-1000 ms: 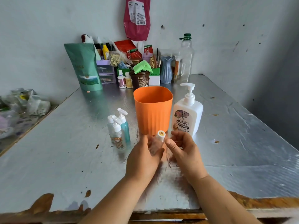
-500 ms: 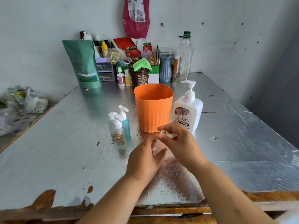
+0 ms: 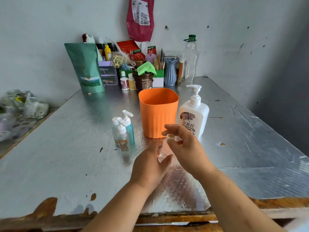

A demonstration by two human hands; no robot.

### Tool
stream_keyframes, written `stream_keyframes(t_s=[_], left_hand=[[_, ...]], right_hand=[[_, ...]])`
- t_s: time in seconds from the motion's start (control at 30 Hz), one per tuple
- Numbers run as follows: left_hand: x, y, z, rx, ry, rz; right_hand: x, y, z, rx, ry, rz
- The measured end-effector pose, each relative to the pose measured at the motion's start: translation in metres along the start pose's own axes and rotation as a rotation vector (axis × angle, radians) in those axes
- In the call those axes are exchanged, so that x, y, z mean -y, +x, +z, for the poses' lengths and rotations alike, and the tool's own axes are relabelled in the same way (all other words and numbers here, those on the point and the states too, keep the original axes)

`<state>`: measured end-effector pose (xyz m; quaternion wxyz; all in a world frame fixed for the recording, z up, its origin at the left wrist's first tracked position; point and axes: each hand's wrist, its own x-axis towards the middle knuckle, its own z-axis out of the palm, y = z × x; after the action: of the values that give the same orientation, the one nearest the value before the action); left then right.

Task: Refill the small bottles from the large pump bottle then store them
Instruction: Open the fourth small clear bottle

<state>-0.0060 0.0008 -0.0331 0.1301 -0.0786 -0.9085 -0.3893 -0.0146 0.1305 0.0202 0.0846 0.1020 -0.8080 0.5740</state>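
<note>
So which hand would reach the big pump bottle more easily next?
The right hand, probably: the large pump bottle stands just behind it, while the left hand grips the small clear bottle.

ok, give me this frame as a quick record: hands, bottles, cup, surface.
left hand: grips small clear plastic bottle, tilted
right hand: pinches white cap at that bottle's top
large white pump bottle: upright, right of cup
orange square plastic cup: upright, open top
three small pump bottles: upright cluster, left of cup
surface: silver foil-covered table
</note>
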Motion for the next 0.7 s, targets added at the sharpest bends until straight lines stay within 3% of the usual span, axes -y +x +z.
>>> stream_keyframes(t_s=[0.7], left_hand=[[0.0023,0.0009,0.0007,-0.010,-0.023,0.005]], right_hand=[[0.0068,-0.0017,-0.0001,-0.081,-0.131,-0.009]])
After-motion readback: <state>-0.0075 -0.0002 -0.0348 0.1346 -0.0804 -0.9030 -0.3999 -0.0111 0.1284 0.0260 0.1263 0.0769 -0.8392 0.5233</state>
